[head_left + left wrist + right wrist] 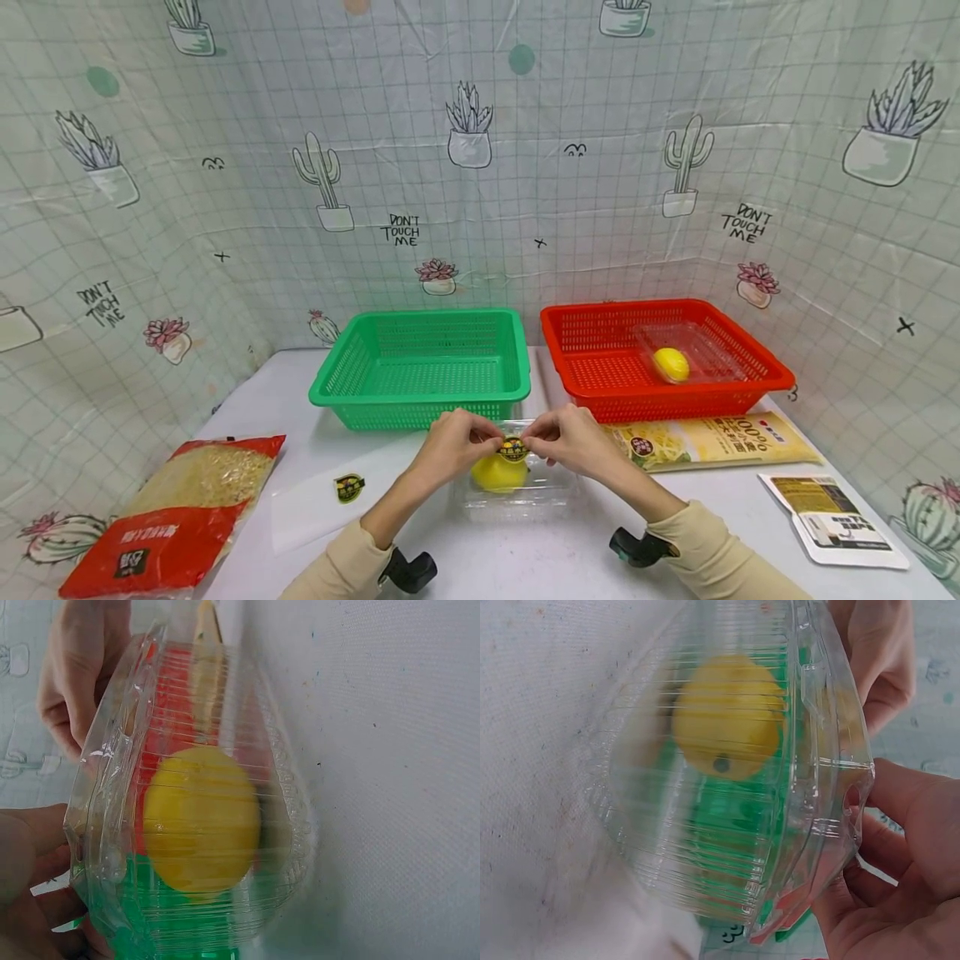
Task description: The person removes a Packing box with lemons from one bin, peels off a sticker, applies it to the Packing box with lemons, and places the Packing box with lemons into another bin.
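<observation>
A clear plastic clamshell box (517, 505) stands on the white table in front of me, its lid down. Inside lies a yellow lemon (498, 473), seen through the ribbed wall as a lemon (201, 819) in the left wrist view and as a lemon (729, 717) in the right. Over the lid, my left hand (459, 442) pinches the left edge of a round black-and-yellow sticker (513, 450). My right hand (573, 440) pinches its right edge. In the wrist views the fingers are close against the lid; the sticker is hidden there.
A green basket (427, 398) stands behind the box. To its right, a red basket (667, 400) holds another clear box with a lemon (671, 365). White backing paper with one sticker (348, 488) and a red bag (180, 517) lie left; a yellow packet (720, 440) and white pouch (836, 521) lie right.
</observation>
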The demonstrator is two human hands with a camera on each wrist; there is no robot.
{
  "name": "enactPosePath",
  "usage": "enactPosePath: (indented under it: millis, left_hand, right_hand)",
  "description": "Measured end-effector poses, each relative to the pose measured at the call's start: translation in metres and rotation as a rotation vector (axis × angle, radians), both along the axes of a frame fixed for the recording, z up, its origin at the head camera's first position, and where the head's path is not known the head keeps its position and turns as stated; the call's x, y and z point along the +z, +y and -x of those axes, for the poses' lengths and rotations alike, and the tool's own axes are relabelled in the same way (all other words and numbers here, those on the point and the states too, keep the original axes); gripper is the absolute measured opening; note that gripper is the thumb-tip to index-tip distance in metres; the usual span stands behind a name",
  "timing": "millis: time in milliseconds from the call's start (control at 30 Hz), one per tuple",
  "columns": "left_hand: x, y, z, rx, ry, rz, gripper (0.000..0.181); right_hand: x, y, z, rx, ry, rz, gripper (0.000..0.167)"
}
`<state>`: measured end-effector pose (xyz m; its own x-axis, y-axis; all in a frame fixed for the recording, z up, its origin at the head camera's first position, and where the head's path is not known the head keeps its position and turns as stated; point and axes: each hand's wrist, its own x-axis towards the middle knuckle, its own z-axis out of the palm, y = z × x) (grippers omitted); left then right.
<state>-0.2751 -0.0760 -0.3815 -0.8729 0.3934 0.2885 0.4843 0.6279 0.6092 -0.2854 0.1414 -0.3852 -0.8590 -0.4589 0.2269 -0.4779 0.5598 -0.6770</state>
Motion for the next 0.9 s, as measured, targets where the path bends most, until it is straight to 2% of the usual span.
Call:
enactPosePath:
  millis: [267, 467, 733, 900]
  left_hand:
    - [-0.0002, 0.0, 0.0, -0.033, 0.042, 0.048, 0.014]
    - [-0.0009, -0.0002, 0.0006, -0.026, 0.061, 0.077, 0.014]
    - [-0.0021, -0.0052, -0.0027, 0.002, 0.058, 0.075, 0.014]
    - [-0.0043, -0.0083, -0.0039, 0.015, 0.064, 0.069, 0.014]
  right_hand:
    - [0.003, -0.0036, -0.0001, 0.028, 0.047, -0.065, 0.012]
    - [0.006, -0.006, -0.0006, 0.004, 0.103, -0.135, 0.013]
    - [0.0087, -0.0018, -0.0021, -0.029, 0.067, -0.185, 0.012]
    - [0.0081, 0.0038, -0.0037, -0.013, 0.088, -0.191, 0.012]
